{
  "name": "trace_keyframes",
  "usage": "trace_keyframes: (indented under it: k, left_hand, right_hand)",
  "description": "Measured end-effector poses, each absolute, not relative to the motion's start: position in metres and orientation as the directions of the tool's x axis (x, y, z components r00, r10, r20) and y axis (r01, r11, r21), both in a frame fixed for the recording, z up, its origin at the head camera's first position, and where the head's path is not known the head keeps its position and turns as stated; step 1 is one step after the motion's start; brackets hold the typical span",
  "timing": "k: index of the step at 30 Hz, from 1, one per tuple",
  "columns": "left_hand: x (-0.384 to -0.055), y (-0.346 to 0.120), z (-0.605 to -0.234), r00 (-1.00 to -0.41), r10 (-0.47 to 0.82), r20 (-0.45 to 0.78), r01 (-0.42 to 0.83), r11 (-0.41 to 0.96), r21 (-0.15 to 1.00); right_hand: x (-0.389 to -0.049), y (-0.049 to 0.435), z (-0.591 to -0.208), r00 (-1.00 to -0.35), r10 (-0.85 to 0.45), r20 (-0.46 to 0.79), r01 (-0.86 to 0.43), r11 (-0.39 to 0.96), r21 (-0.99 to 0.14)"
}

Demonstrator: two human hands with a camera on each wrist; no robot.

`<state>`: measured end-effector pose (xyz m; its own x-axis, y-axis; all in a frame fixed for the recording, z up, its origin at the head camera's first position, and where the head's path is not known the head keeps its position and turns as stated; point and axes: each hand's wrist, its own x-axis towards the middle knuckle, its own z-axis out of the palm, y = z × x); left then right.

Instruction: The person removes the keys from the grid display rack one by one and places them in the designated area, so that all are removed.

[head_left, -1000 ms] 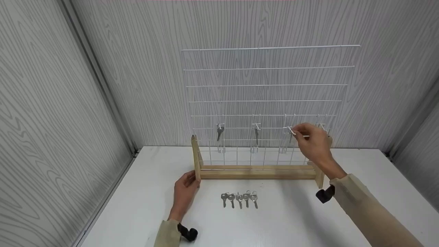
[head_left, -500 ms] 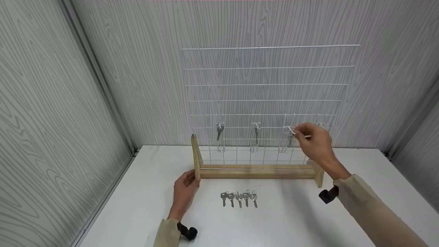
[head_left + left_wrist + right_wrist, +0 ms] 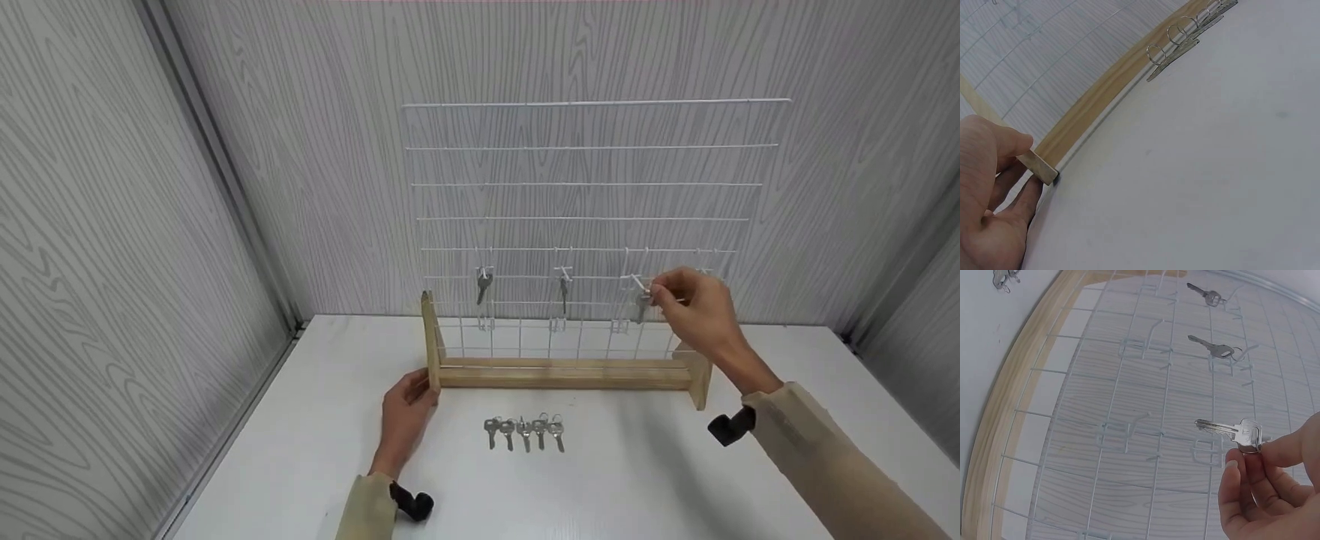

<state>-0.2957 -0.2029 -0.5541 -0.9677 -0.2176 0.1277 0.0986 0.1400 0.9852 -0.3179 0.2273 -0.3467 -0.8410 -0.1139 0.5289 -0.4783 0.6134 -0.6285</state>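
In the head view my right hand (image 3: 697,307) is raised at a white wire grid (image 3: 525,218), near the tip of a hook (image 3: 635,280). In the right wrist view its thumb and fingers pinch a silver key (image 3: 1246,433) at the head and ring, the blade pointing left. I cannot tell whether the ring is on the hook. Two other keys hang from hooks to the left, a toothed key (image 3: 484,285) and a key seen edge-on (image 3: 564,291). My left hand (image 3: 407,409) grips the left wooden upright (image 3: 1041,167) of the grid's stand near its base.
Several keys with rings (image 3: 524,433) lie in a row on the white table (image 3: 480,495), in front of the stand's wooden crossbar (image 3: 562,374). Lower hooks (image 3: 1129,433) stick out from the grid. A grey wood-patterned wall (image 3: 300,150) stands behind.
My right hand has drawn slightly to the right from the hook, and more of the key shows below the hook's tip. The left hand keeps its grip on the upright.
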Motion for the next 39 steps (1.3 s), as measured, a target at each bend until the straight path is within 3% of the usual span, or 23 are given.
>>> trace_keyframes:
  k: [20, 39]
  left_hand:
    - [-0.295, -0.202, -0.553, -0.966, -0.227, 0.127, 0.102, 0.118, 0.988]
    - [-0.298, -0.203, -0.555, -0.965, -0.232, 0.123, 0.089, 0.153, 0.984]
  right_hand:
    - [-0.302, 0.230, -0.352, -0.862, -0.182, 0.473, -0.480, 0.591, -0.648]
    - [-0.294, 0.207, -0.394, -0.892, -0.160, 0.423, -0.438, 0.536, -0.721]
